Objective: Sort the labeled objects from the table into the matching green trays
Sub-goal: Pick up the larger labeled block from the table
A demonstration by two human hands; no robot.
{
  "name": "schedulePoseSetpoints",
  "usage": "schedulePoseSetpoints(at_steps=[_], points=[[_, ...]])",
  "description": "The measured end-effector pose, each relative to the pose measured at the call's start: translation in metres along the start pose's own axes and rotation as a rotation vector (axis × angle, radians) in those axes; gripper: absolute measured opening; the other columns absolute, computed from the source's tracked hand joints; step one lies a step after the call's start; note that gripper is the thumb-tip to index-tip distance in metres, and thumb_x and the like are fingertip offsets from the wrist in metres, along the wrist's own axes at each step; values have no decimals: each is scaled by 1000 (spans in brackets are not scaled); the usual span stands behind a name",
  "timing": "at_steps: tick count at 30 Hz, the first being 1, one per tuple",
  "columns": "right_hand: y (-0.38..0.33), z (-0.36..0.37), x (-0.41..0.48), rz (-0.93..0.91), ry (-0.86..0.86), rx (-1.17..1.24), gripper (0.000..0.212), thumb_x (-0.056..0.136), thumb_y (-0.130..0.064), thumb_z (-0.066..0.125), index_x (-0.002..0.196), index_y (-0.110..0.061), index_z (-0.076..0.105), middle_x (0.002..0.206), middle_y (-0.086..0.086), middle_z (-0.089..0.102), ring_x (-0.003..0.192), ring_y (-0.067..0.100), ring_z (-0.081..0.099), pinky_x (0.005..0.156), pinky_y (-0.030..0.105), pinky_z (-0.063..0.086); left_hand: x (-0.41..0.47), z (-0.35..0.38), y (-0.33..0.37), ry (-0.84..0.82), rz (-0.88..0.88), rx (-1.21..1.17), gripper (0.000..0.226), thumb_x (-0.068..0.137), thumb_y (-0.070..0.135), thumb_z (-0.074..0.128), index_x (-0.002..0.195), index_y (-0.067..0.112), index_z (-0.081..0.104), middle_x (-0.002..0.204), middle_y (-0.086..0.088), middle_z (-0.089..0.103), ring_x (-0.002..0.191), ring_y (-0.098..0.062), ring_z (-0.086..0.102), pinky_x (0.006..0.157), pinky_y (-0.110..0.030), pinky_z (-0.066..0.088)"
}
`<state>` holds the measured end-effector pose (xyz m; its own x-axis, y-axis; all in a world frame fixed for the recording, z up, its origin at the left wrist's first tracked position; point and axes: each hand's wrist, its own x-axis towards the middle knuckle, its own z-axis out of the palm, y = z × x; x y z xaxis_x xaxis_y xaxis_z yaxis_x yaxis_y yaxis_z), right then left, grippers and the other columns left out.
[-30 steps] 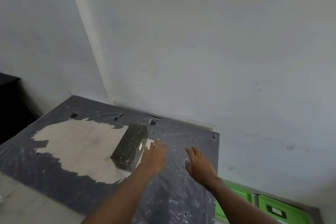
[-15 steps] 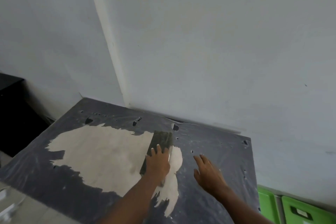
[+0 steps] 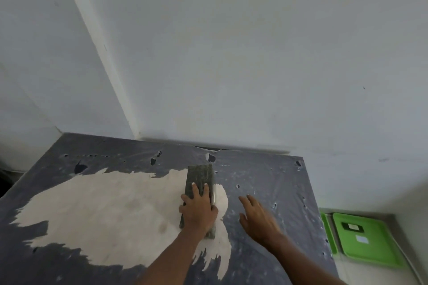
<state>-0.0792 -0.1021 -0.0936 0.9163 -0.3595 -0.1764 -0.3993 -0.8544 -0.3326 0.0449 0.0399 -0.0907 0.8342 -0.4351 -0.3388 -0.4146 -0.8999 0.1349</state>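
A long dark green stone-like block (image 3: 200, 176) lies on the worn grey table (image 3: 266, 180), pointing away from me. My left hand (image 3: 198, 209) is laid over its near half, fingers wrapped on top and thumb down its left side. To the right of the block, my right hand (image 3: 258, 217) hovers over the table with fingers spread and nothing in it. A green tray (image 3: 368, 240) carrying a dark label and a white label sits low at the right, past the table's edge. A second green tray's edge (image 3: 328, 233) shows beside it.
A large patch of bare pale surface (image 3: 111, 210) covers the table's left and middle. The table stands in a corner, with white walls (image 3: 254, 53) close behind and to the left. A dark piece of furniture (image 3: 5, 180) sits at the far left edge.
The block has turned from lying at an angle to pointing straight away from me. My left hand moved from beside it onto its top and closed on it. The view shifted right.
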Motion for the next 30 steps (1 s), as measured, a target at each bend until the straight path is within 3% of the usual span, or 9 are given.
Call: schedulePoseSetpoints(at_steps=[7, 13, 17, 21, 23, 26, 30], points=[[12, -23, -6, -16, 71, 34, 46, 97, -26, 49, 140, -19, 36, 140, 9, 47, 122, 24, 52, 99, 38, 49, -3, 1, 35, 70, 112, -362, 67, 97, 53, 38, 157, 27, 20, 162, -10, 27, 134, -38, 46, 105, -49, 48], [32, -28, -22, 36, 2, 153, 36, 101, -32, 43, 135, -22, 42, 136, 7, 51, 114, 21, 56, 95, 38, 52, -29, 23, 78, 46, 87, -552, 66, 102, 45, 37, 158, 18, 15, 161, -14, 26, 137, -34, 45, 109, -47, 46], [47, -12, -38, 63, -52, 171, 32, 100, -30, 43, 132, -22, 44, 137, 5, 51, 117, 22, 54, 99, 40, 49, -46, 42, 89, -8, 66, -664, 75, 102, 42, 45, 159, 13, 6, 162, -16, 15, 136, -32, 46, 105, -36, 46], [51, -1, -43, 54, -20, 202, 41, 100, -34, 42, 139, -22, 38, 142, 4, 47, 123, 25, 49, 103, 41, 45, -48, 45, 89, 4, 67, -703, 77, 101, 40, 49, 159, 12, 6, 161, -16, 14, 139, -32, 41, 107, -38, 44], [50, 1, -43, 71, 4, 239, 47, 97, -47, 43, 137, -23, 40, 139, 3, 48, 122, 25, 48, 102, 40, 45, -47, 44, 86, -1, 66, -724, 75, 100, 42, 50, 158, 13, 11, 160, -15, 18, 137, -32, 44, 104, -38, 45], [46, 5, -43, 70, -30, 225, 76, 79, -71, 49, 138, -25, 35, 139, 0, 41, 126, 24, 42, 102, 42, 45, -47, 43, 79, 23, 23, -808, 57, 103, 43, 42, 152, 16, 30, 150, -16, 37, 131, -31, 50, 105, -41, 46], [33, 18, -42, 72, -48, 151, 88, 71, -69, 59, 138, -23, 28, 142, 4, 33, 128, 27, 36, 101, 46, 47, -40, 40, 66, 26, -29, -824, 47, 103, 42, 42, 140, 14, 46, 135, -16, 55, 120, -30, 57, 102, -42, 50]])
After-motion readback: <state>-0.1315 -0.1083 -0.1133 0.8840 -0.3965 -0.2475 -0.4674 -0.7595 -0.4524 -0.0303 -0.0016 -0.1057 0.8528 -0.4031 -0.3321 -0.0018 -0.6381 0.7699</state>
